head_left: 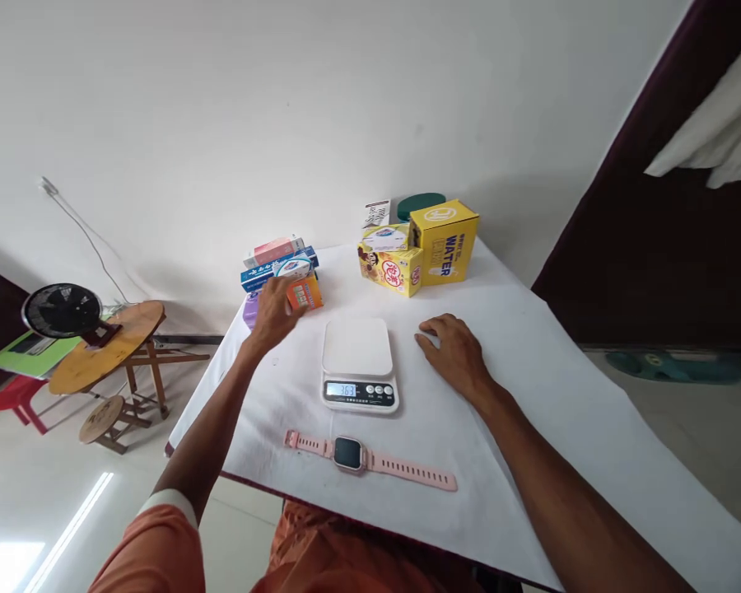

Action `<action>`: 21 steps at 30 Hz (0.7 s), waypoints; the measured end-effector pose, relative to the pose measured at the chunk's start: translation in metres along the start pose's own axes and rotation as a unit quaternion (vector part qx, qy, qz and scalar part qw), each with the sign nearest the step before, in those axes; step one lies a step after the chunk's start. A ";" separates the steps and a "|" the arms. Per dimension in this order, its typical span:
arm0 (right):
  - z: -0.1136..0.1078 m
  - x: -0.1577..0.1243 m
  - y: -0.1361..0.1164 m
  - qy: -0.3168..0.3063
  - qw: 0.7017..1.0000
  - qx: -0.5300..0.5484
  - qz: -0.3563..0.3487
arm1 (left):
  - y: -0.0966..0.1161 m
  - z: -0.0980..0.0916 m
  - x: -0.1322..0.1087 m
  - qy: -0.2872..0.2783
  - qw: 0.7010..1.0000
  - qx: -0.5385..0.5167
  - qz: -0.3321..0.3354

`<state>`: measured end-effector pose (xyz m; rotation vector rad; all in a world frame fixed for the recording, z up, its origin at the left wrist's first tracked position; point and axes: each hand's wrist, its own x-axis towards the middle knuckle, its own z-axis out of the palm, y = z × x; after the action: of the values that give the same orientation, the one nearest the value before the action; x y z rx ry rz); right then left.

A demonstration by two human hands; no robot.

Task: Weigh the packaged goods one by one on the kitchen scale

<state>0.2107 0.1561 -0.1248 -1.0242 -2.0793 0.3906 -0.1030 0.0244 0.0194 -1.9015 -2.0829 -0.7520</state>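
My left hand (pixel 275 315) is at the left group of boxes, its fingers and thumb around the left end of an orange box (pixel 309 292). Part of that box is hidden behind the hand. A small white and blue pack (pixel 295 265) lies just above it, and a purple box (pixel 250 310) shows to the left of the wrist. My right hand (pixel 455 350) rests on the white cloth with loosely bent fingers apart, holding nothing. Between the hands stands a white kitchen scale (pixel 356 346) with a bare platform; its lit display (pixel 342 390) seems to read 363.
A pink smartwatch (pixel 349 454) lies strap-out near the table's front edge. At the back stand a yellow patterned box (pixel 390 268), a taller yellow box (pixel 448 245) and a dark green round lid (pixel 421 205). Blue boxes (pixel 256 276) lie back left. A fan (pixel 62 310) sits on a wooden table (pixel 129 325).
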 end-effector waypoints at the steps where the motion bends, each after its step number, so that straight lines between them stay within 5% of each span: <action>1: 0.000 0.000 0.000 -0.001 1.000 0.000 0.000 | -0.014 -0.004 -0.004 0.015 0.998 0.015 -0.065; 4: 0.001 0.000 0.002 -0.001 1.000 -0.003 0.002 | -0.043 -0.006 -0.013 0.015 0.970 0.042 -0.239; 6: 0.001 0.000 0.002 0.000 1.000 -0.003 0.004 | -0.050 0.001 -0.015 -0.023 0.954 0.052 -0.296; 13: 0.000 -0.002 0.004 0.002 1.000 0.004 0.002 | -0.051 0.030 -0.005 -0.034 0.920 0.093 -0.380; 21: 0.001 -0.002 0.003 0.011 1.000 0.009 0.000 | -0.054 0.031 -0.003 -0.027 0.911 0.078 -0.405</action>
<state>0.2119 0.1569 -0.1281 -1.0132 -2.0518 0.3964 -0.1494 0.0357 -0.0206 -0.9286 -2.8713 -0.6351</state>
